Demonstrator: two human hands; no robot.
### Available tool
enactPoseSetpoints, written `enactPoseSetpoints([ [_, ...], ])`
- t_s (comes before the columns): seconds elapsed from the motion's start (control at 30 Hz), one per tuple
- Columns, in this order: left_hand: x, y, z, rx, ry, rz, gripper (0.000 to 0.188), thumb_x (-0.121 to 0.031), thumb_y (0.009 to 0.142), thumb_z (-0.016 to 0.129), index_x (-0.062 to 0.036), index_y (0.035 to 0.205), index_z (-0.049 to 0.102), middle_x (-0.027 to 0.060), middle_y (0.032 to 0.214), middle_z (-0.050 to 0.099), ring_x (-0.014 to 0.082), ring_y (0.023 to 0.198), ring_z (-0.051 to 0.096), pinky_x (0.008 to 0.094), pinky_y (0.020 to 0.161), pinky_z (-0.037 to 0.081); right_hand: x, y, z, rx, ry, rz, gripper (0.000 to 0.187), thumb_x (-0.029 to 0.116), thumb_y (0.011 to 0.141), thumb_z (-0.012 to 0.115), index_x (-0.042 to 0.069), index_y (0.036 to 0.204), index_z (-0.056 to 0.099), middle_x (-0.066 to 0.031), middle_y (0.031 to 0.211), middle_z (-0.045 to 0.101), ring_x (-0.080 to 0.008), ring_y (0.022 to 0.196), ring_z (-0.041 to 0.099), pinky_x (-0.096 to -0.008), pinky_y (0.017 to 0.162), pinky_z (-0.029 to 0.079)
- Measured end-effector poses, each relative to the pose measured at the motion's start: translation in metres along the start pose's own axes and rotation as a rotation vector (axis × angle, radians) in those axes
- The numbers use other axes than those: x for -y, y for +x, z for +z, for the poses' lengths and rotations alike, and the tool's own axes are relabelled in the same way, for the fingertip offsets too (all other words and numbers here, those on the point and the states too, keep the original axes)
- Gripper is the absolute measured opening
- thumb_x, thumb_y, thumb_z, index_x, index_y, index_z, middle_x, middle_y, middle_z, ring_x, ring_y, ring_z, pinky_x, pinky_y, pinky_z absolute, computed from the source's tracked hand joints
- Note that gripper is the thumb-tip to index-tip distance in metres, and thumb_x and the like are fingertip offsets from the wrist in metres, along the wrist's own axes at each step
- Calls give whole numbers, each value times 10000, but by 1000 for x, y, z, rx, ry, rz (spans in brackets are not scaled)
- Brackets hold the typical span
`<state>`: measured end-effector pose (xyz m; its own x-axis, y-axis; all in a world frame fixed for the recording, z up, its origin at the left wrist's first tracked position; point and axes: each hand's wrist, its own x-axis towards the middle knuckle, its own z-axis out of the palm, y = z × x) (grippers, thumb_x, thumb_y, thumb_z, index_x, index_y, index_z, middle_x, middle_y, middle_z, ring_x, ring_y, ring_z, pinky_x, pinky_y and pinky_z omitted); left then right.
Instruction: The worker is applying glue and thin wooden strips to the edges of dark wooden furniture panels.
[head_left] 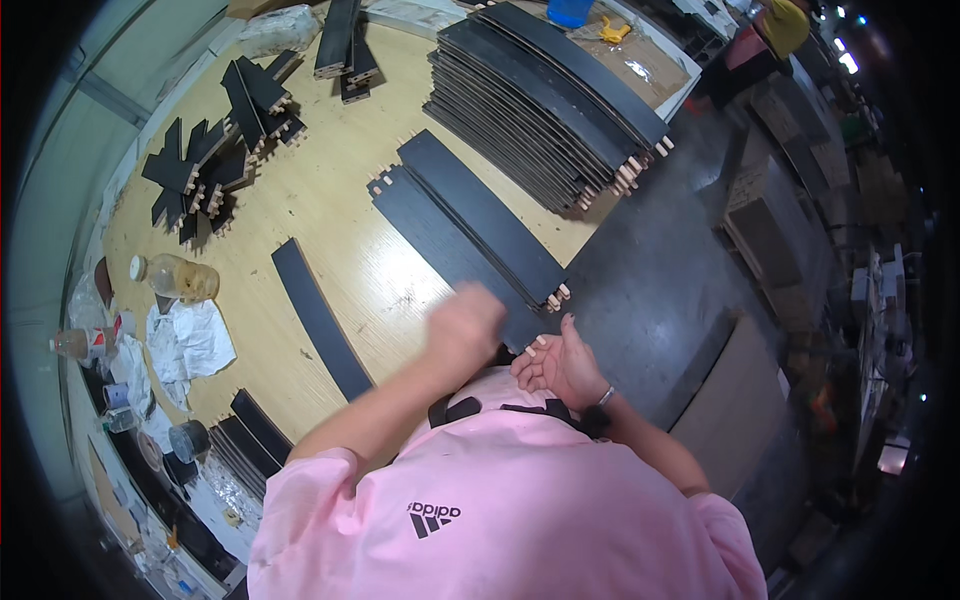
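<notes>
Two black boards with pale wooden dowels at their ends lie side by side in front of me, the nearer board point(430, 230) and the farther board point(490, 215). Over the nearer board's close end is my left hand point(465, 325), smeared by motion, so its fingers and anything in them cannot be made out. Palm up, my right hand point(565, 370) is beside that end's dowels point(535, 346), thumb raised and fingers loosely curled, with nothing plainly held. A single dark board point(322, 320) lies to the left of my left forearm.
A tall stack of dowelled black boards point(530, 110) stands at the far right of the pale table point(340, 190). Short black pieces point(215, 165) are heaped far left. A bottle point(180, 277), white cloth point(190, 345) and more boards point(245, 440) line the left side.
</notes>
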<state>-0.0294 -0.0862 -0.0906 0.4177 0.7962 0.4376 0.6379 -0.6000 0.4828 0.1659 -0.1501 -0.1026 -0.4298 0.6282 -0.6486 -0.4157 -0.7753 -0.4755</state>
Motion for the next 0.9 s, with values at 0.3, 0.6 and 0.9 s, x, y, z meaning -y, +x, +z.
enactPoseSetpoints([
  [0.3, 1, 6, -4, -9, -78, -46, 143, -96, 602, 698, -81, 681, 580, 82, 699, 531, 278, 649, 563, 391, 539, 456, 0, -4, -3, -75, 29, -14, 804, 682, 961, 75, 19, 1110, 503, -185, 943, 655, -254, 764, 663, -368, 692, 550],
  [0.6, 6, 5, -25, -68, -433, -388, 51, -35, 761, 706, -6, 733, 673, 93, 691, 608, 209, 619, 597, 321, 562, 463, 13, -6, 20, -267, -257, -38, 497, 428, 1024, 411, -37, 1147, 540, -170, 953, 665, -250, 727, 695, -330, 667, 577],
  [0.9, 37, 11, -22, -227, -924, -848, 81, -36, 877, 687, -12, 809, 652, -51, 661, 556, 16, 589, 439, 196, 534, 347, 24, -26, 39, -106, 9, -221, 202, 65, 926, 526, -86, 1051, 577, -164, 944, 657, -255, 785, 709, -301, 675, 592],
])
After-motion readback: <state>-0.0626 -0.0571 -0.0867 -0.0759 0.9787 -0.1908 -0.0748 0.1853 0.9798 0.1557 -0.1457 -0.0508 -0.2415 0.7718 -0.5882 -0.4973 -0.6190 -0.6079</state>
